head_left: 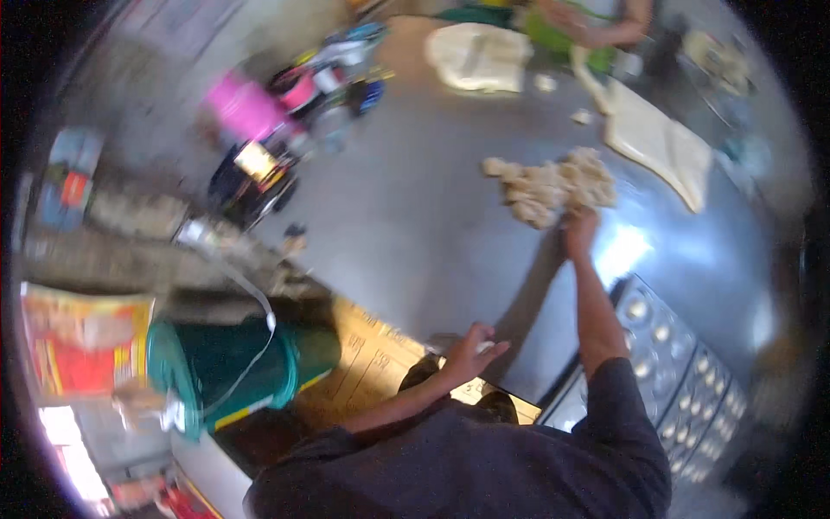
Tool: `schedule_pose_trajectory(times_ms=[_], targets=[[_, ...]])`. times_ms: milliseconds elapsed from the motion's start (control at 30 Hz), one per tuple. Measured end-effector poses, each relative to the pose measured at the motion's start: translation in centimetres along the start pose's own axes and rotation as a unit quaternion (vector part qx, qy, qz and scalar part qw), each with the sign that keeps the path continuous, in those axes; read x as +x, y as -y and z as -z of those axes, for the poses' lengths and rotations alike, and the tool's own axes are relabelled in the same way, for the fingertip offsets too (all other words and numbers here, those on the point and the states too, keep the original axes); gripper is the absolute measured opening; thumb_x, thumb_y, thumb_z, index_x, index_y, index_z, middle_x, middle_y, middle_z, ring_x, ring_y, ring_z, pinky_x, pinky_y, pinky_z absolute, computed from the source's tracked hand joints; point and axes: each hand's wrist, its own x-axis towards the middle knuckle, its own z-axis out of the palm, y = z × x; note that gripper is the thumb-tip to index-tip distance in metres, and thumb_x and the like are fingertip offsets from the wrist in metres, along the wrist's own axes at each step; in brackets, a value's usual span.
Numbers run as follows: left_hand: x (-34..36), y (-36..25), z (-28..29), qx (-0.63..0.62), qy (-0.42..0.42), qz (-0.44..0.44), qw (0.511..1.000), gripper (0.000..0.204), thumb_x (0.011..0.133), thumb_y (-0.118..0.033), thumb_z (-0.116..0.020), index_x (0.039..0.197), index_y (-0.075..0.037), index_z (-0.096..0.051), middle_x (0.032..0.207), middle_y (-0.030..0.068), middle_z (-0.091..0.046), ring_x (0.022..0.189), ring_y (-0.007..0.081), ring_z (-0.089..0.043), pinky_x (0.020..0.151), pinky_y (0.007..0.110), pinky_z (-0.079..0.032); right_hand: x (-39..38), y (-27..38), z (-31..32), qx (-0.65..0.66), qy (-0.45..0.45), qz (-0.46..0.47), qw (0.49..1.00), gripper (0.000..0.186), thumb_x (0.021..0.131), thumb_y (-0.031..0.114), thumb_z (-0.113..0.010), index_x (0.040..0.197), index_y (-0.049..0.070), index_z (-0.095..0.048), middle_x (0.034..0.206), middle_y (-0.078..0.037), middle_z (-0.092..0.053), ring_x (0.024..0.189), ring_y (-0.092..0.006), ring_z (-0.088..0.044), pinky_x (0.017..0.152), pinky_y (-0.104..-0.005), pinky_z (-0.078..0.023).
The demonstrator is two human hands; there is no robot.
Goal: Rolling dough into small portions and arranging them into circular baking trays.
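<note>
My right hand (581, 232) reaches out over the metal table and touches the near edge of a heap of dough pieces (549, 189). Its fingertips are blurred against the dough, so their grip is unclear. Close to my body, just off the table's near edge, my left hand (471, 355) is curled with a small pale lump (485, 346) at its fingers; the lump looks like dough. Beyond the heap lie two flat dough sheets, one at the far side (478, 57) and a long one on the right (661, 143). Two small dough bits (582, 116) sit between them.
Metal trays with rounds in their cups (661, 333) stand at my right. Across the table a co-worker's arm (596, 33) hangs over dough. Clutter with a pink container (246, 105) lines the left edge. A green bin (229, 368) and cardboard (367, 359) are below left.
</note>
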Motion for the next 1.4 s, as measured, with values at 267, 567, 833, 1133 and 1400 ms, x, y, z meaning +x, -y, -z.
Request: schedule_pose_trajectory(times_ms=[267,567,833,1133,1400], targets=[[6.5,9.2,15.0,0.351,-0.256,-0.056,0.899,0.031,0.08,-0.013,-0.059,0.11,-0.009,-0.053,0.095,0.0142,-0.056,0.088,0.0324,-0.053,0.078,0.046,-0.039,-18.9,-0.1,9.1,-0.017,0.027,0.042,0.999,0.026,0.089,0.019,-0.049,0.101,-0.004,-0.053,0.099,-0.023,-0.052,0.094,-0.0393,-0.047,0.086,-0.0493,-0.035],[22.1,9.0,17.2,0.466,-0.025,-0.235,0.853,0.031,0.083,-0.012,-0.051,0.113,-0.005,-0.052,0.1,0.0117,-0.059,0.096,0.0316,-0.054,0.088,0.044,-0.04,-12.0,5.3,7.1,-0.207,0.088,0.004,0.974,0.02,0.089,0.021,-0.05,0.084,0.001,-0.052,0.09,-0.02,-0.051,0.088,-0.0388,-0.048,0.079,-0.0495,-0.037],[4.6,12.8,9.8,0.372,-0.107,-0.116,0.915,0.016,0.08,-0.01,-0.053,0.096,-0.006,-0.055,0.086,0.0139,-0.058,0.087,0.0329,-0.055,0.078,0.047,-0.043,-19.3,9.4,5.9,-0.145,0.118,0.114,0.976,0.016,0.089,0.017,-0.052,0.086,0.001,-0.053,0.085,-0.018,-0.052,0.084,-0.0384,-0.048,0.078,-0.0504,-0.037],[10.8,9.3,15.4,0.455,-0.046,-0.203,0.866,0.022,0.079,-0.014,-0.052,0.096,-0.001,-0.054,0.091,0.0173,-0.058,0.086,0.0349,-0.056,0.078,0.046,-0.046,-17.4,2.3,7.2,-0.114,0.099,0.119,0.981,0.011,0.085,0.014,-0.054,0.079,0.005,-0.055,0.083,-0.017,-0.053,0.081,-0.0342,-0.051,0.074,-0.0434,-0.04],[11.4,4.3,6.6,0.405,0.136,-0.229,0.875,0.025,0.085,-0.024,-0.05,0.102,-0.006,-0.055,0.092,0.0154,-0.058,0.091,0.0347,-0.055,0.081,0.047,-0.044,-18.1,11.5,3.7,-0.032,0.165,0.12,0.978,0.012,0.079,0.016,-0.055,0.084,0.005,-0.058,0.089,-0.016,-0.054,0.09,-0.0354,-0.049,0.08,-0.0459,-0.041]])
